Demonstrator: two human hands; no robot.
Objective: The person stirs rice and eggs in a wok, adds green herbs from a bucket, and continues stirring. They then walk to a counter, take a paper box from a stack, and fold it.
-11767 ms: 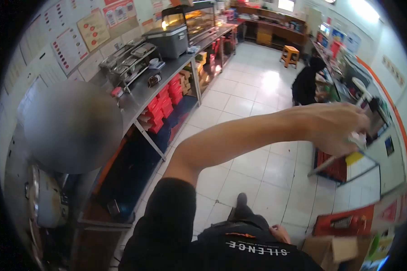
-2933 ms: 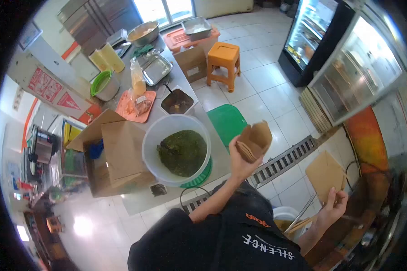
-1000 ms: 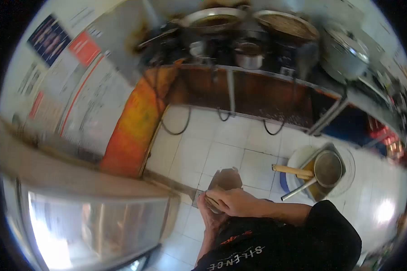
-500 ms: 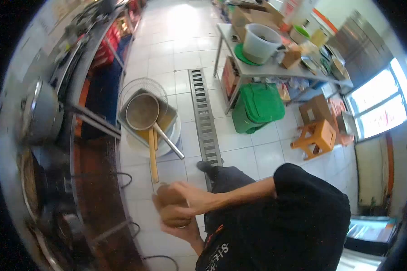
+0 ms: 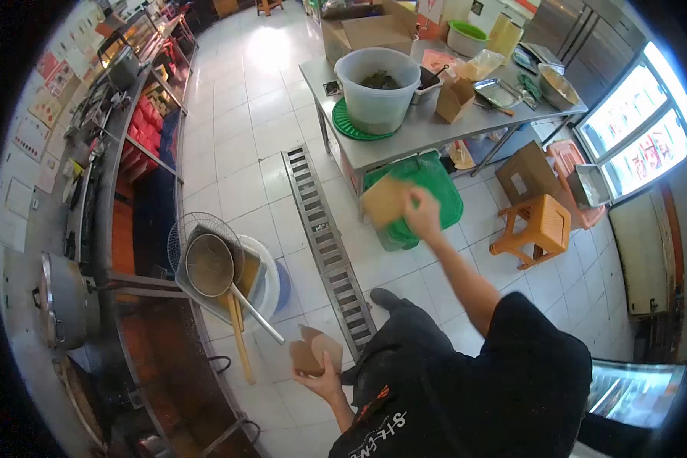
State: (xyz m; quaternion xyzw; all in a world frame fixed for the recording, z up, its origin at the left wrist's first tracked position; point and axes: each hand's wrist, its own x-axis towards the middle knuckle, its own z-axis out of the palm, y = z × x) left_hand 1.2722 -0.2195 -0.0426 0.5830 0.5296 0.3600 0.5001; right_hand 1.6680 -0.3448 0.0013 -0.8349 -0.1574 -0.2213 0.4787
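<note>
Raised since before, right hand [image 5: 422, 214] holds flat carton [image 5: 384, 200]; left hand [image 5: 322, 382] holds open carton [image 5: 313, 351].

Our right arm is stretched out toward 12 o'clock, elbow nearly straight, black sleeve ending above the elbow. Right hand [image 5: 422, 213] is raised at the far end, fingers pinched shut on a flat brown piece. Left arm is tucked in close at 9 o'clock, forearm bent upward. Left hand [image 5: 322, 379] sits low by the torso, palm up, fingers cupped around a brown folded piece.
</note>
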